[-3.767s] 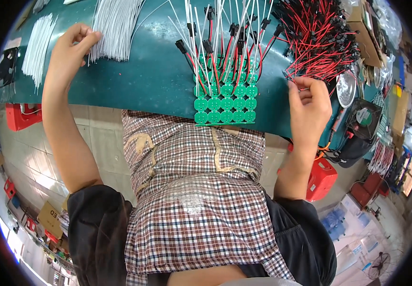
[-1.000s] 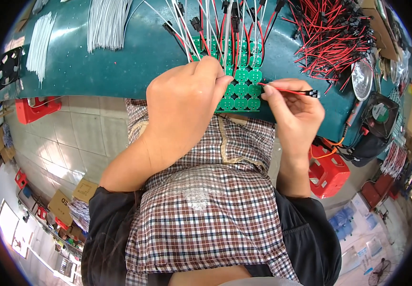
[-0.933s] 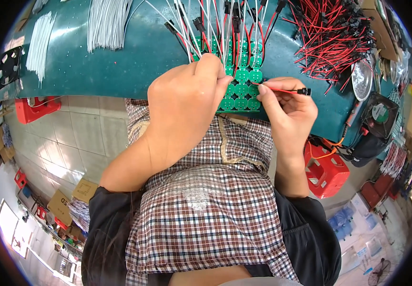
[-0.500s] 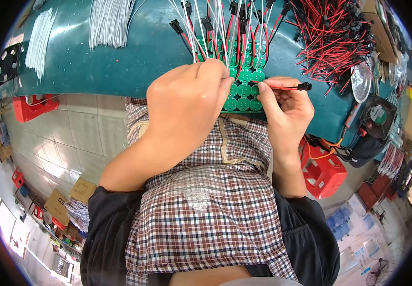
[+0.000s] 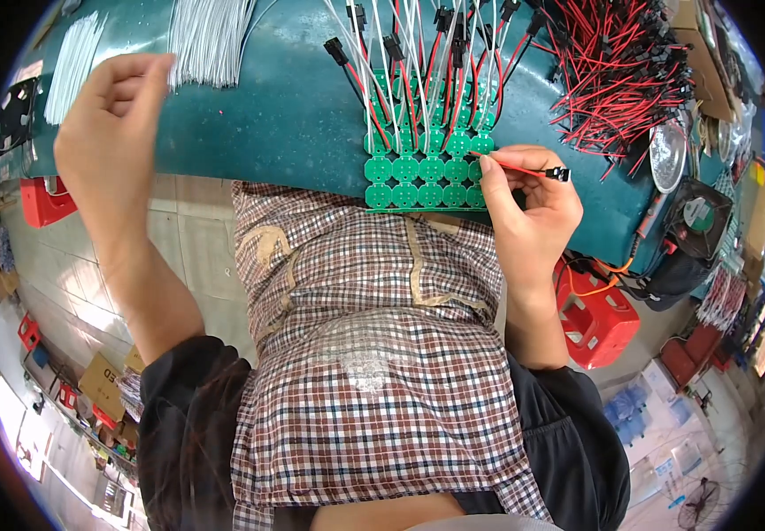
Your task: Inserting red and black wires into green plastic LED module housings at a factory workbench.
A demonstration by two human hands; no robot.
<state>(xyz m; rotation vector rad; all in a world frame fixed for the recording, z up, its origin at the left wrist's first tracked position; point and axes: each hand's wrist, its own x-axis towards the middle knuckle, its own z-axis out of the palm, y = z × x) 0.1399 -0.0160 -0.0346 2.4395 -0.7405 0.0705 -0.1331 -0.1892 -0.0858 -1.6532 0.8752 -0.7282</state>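
Observation:
A green circuit board panel [image 5: 419, 183] lies at the near edge of the green-topped table. Red-and-black leads with black connectors [image 5: 336, 51] and white wires [image 5: 366, 88] stand up from its far rows, while the two nearest rows carry no wires. Beside the panel's right edge, my right hand [image 5: 537, 199] pinches a red-and-black connector lead [image 5: 524, 168]; the wire end points toward the board. My left hand [image 5: 112, 133] is raised at the left with its fingers curled and the fingertips pressed together, close to a bundle of white wires [image 5: 210, 44]. Whatever is between those fingertips is too small to make out.
Another white wire bundle [image 5: 74, 66] lies at far left by a black fan [image 5: 15, 122]. A heap of red-and-black leads [image 5: 621, 80] fills the right side. Near it are a soldering iron [image 5: 652, 212] and a second fan [image 5: 699, 212]. Red stools [image 5: 596, 319] stand below.
My left hand has moved from over the panel far to the left, toward the white wire bundles, uncovering the panel's left part. The right hand stays almost in place with its lead.

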